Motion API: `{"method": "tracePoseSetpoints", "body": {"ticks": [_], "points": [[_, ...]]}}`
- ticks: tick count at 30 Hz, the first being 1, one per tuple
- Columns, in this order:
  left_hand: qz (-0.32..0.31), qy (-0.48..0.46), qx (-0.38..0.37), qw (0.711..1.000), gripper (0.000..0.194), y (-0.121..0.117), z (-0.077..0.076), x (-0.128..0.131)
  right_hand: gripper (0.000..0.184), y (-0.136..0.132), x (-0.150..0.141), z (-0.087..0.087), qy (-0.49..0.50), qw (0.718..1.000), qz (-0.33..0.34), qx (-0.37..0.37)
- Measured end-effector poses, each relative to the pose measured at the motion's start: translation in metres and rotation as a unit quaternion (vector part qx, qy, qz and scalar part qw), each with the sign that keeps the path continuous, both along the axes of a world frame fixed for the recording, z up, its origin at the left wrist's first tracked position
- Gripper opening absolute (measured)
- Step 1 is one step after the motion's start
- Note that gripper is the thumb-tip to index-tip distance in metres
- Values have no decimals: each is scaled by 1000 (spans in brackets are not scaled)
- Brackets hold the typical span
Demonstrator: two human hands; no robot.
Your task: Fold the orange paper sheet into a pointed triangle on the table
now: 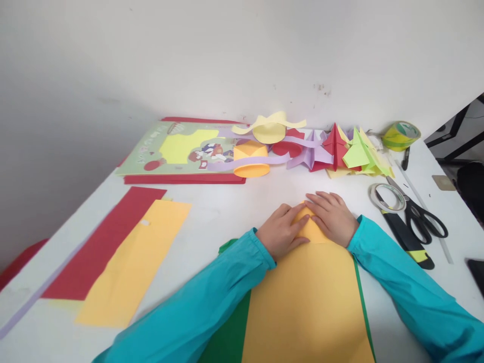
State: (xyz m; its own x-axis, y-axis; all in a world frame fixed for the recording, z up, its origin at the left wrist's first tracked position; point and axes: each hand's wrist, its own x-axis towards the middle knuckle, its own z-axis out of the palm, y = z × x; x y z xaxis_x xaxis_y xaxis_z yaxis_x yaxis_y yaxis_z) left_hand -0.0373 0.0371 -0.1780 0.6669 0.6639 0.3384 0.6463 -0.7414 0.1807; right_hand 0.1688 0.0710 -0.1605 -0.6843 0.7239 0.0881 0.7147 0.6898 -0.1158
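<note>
An orange sheet of paper (308, 302) lies before me, its far end folded to a point. My left hand (285, 229) is closed on the left side of that folded end, with fingertips pressing on the flap. On the right side of the point, my right hand (330, 217) grips the paper, fingers bent over the edge. The tips of both hands almost meet at the top of the fold. Green paper (229, 330) shows beneath the orange sheet, partly hidden by my left sleeve.
Red paper (109, 237) and an orange strip (139, 262) lie left. Behind are a printed paper pack (151, 156), curled paper pieces (251, 159) and folded paper shapes (335, 146). At right are tape rolls (401, 135), scissors (425, 219) and a black-yellow cutter (406, 242).
</note>
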Motion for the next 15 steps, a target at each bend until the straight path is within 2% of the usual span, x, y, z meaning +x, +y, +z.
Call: {"method": "tracePoseSetpoints", "body": {"ticks": [10,15], "points": [[-5,-11,30,999,49,1,-2,1,41,-5,-4,1,-12,1000,-10,12],[-5,-18,17,1000,50,1,-1,0,41,-6,-5,3,-16,1000,-11,11]]}}
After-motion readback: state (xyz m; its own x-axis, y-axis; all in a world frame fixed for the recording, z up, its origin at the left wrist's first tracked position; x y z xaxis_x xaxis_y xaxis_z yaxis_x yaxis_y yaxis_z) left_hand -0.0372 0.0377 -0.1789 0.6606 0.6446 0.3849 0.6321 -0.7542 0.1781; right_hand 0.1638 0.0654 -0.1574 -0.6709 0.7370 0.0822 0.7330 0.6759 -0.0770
